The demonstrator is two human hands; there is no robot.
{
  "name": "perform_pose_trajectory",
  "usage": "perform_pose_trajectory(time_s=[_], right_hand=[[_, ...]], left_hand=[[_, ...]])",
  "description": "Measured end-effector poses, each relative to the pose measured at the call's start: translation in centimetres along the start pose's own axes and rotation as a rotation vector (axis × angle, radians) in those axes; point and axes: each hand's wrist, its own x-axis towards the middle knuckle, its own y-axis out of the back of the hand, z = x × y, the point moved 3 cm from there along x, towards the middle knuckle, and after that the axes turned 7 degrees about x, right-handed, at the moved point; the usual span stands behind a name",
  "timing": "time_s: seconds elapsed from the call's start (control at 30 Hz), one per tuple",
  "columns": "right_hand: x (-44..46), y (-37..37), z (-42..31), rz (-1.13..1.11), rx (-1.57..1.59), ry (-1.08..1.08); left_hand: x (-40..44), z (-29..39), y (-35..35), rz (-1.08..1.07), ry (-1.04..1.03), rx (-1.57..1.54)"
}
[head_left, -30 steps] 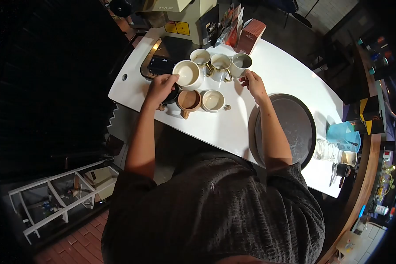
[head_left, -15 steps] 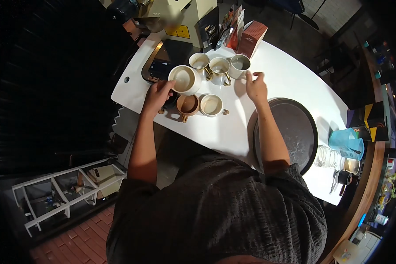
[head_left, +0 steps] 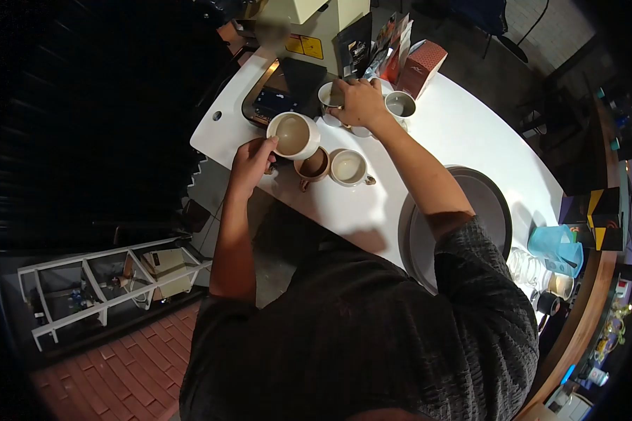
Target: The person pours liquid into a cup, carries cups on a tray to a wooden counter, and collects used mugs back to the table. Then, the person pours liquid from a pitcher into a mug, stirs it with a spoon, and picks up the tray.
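Observation:
My left hand (head_left: 249, 167) grips a large cream cup (head_left: 293, 136), held tilted above the table's left part. Just right of it stand a brown cup (head_left: 314, 165) and a white cup (head_left: 348, 168) with its handle to the right. My right hand (head_left: 362, 104) reaches over the back row with its fingers spread, covering most of the middle cup. Beside those fingers, on the left, is a pale cup (head_left: 328, 95). On the right stands a grey-lined cup (head_left: 401, 105). Whether the right fingers touch a cup is hidden.
The white table (head_left: 470, 116) bears a round dark tray (head_left: 463, 231) at right, a scale (head_left: 277, 100) at left, and a red box (head_left: 424, 69) and bags at the back. A blue container (head_left: 555, 245) and glasses stand near the right end.
My right hand has moved left from the grey-lined cup to over the middle back cup. My left hand still holds the cream cup, now tilted more. The camera view has shifted slightly.

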Motion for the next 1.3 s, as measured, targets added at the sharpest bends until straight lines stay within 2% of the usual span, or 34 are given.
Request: perform_pose_trajectory(time_s=[0.53,0.73,0.9,1.03,1.17,1.27,1.3], right_hand=[[2.0,-0.3,0.9,-0.019,0.018,-0.375],[2.7,-0.1,2.1,-0.014,0.054,-0.495],[3.1,0.3,3.1,-0.016,0.105,-0.523],[2.3,0.1,4.5,0.09,0.132,-0.495],[-0.1,1.7,6.3,0.082,0.231,-0.499],[-2.8,3.9,4.6,-0.216,0.182,-0.38],[-3.8,3.6,4.3,-0.214,0.183,-0.385]], left_hand=[[1.1,-0.7,0.1,-0.005,-0.017,-0.012],[3.4,-0.1,-0.9,-0.021,-0.006,0.076],[4.9,1.2,-2.9,-0.067,-0.069,0.202],[7.4,-0.3,-4.0,-0.153,-0.068,0.221],[8.7,-0.8,-4.8,-0.19,-0.081,0.379],[8.2,0.5,-5.5,-0.214,-0.069,0.439],[8.0,0.9,-5.7,-0.211,-0.052,0.463]])
